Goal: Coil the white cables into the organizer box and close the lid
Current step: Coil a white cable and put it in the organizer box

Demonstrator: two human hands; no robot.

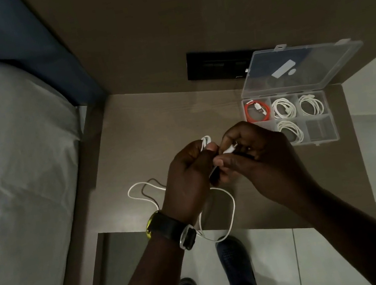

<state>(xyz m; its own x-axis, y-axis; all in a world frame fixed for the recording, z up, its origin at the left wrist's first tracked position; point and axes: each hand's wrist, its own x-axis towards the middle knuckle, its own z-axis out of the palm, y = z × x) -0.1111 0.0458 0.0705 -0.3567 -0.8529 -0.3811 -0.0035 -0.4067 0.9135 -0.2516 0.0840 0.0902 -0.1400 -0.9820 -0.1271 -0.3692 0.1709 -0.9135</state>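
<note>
A clear plastic organizer box lies at the table's far right with its lid open and tilted back. Its compartments hold a red coiled cable and three coiled white cables; the bottom right compartment looks dark. Over the table's middle, my left hand and my right hand are both closed on one loose white cable. A short bend of it sticks up above my left fingers. The rest trails in loops across the table and over its near edge.
The brown table meets a wall holding a black socket panel behind the box. A bed with grey sheet runs along the left. Below the table edge are tiled floor and my two dark shoes.
</note>
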